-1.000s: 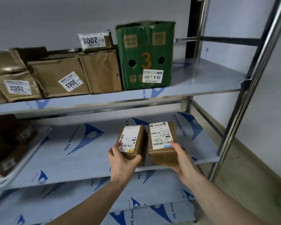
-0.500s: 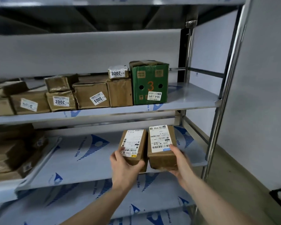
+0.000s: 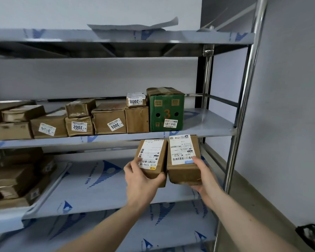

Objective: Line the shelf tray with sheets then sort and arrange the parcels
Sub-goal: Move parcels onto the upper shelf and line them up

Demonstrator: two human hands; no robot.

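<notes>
Head cam looks at a steel shelving rack (image 3: 244,99) against a pale wall. Both hands are up in front of it, each carrying its own small brown parcel, side by side and touching or nearly so. The left hand (image 3: 141,182) grips the left parcel (image 3: 153,160) from below and the near side, thumb up on the white shipping label. The right hand (image 3: 204,177) holds the right parcel (image 3: 183,160) the same way, thumb on the label's corner by a little blue patch. Both parcels hang in the air just under the front edge of the middle shelf (image 3: 207,128), above the sheet-lined lower shelf (image 3: 102,186) with its blue-printed protective film.

On the middle shelf there's a row of cardboard boxes, some stacked. Labels I can read: 2002 (image 3: 79,126), 3003 (image 3: 115,124) and a small one marked 2008 (image 3: 136,100) sitting on top of a plain brown box. At the right end of the row stands a green box (image 3: 165,110) with an orange 3 and two round holes. To its right the shelf is bare metal.

Far left on the lower level, a pile of brown parcels (image 3: 16,180) sits on a tray. On the top shelf a loose sheet (image 3: 135,27) lies with its edge curled up.
</notes>
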